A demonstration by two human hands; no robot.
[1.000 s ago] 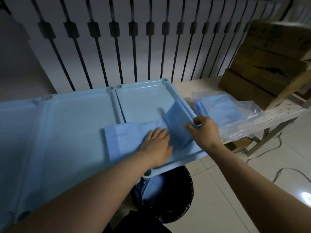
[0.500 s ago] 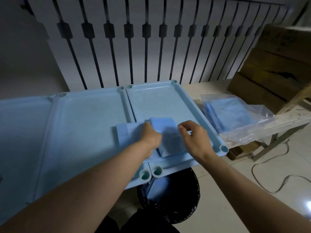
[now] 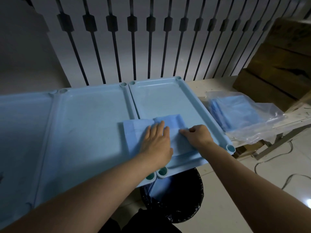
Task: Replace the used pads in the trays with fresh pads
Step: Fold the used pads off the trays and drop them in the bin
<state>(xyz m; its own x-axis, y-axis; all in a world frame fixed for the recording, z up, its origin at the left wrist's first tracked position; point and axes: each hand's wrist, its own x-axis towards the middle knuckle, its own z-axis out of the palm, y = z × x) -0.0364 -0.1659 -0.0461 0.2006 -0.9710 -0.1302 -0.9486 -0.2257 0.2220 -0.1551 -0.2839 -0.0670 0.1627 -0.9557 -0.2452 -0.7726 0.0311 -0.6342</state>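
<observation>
A partly folded blue pad lies across the near ends of two light-blue trays, the middle tray and the right tray. My left hand presses flat on the pad with straight fingers. My right hand pinches a folded layer of the same pad just to the right. A clear bag of fresh blue pads lies on the white table to the right of the trays.
A third tray sits at the far left. A black-lined bin with blue pads inside stands under the trays' near edge. Cardboard boxes are stacked at the right, a slatted wall behind, cables on the floor.
The raised flap of the pad came down flatter. My left hand went from curled at the fold to lying flat on the pad; my right hand shifted toward me along the pad's edge.
</observation>
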